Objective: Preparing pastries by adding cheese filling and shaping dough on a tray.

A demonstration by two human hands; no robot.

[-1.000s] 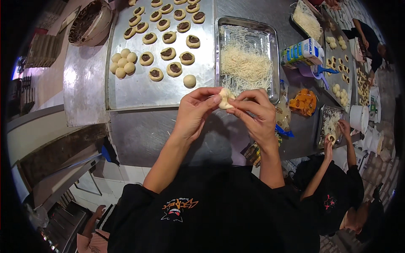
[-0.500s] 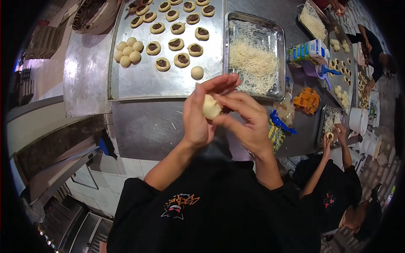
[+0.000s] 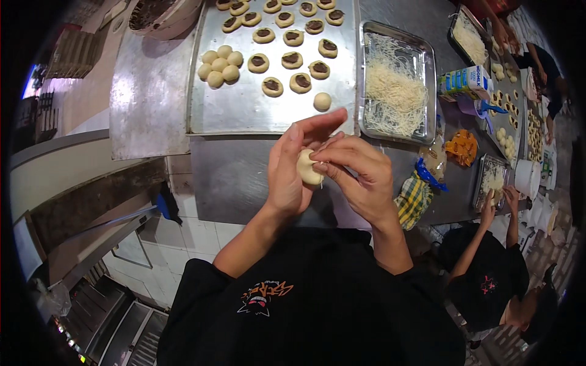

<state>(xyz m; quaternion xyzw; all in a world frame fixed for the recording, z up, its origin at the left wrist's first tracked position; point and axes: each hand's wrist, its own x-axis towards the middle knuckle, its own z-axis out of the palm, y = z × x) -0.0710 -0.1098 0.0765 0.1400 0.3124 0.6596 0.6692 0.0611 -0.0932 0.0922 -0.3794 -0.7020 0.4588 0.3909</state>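
Note:
A pale ball of dough [image 3: 310, 168] rests against the palm of my left hand [image 3: 284, 177], whose long fingers stretch up and around it. From the other side, the thumb and fingertips of my right hand [image 3: 364, 178] pinch the dough's edge. Both hands are just in front of a large metal tray [image 3: 244, 120]. On that tray sit rows of flattened dough rounds topped with dark brown filling [image 3: 300, 83]. A cluster of smooth dough balls [image 3: 220, 66] lies at its left, and a single dough ball [image 3: 322, 101] stands beyond my fingertips.
Right of the big tray is a metal pan [image 3: 434, 104] of pale shreds [image 3: 397, 91]. Farther right are a carton [image 3: 467, 82], an orange packet [image 3: 461, 147] and a checked cloth [image 3: 414, 198]. A co-worker's hands [image 3: 497, 201] work at the right. A bucket [image 3: 163, 21] stands far left.
My view has shifted, so the tray and pan appear farther right and slightly higher. My right fingertips have closed into a pinch on the dough, which my left hand still cradles.

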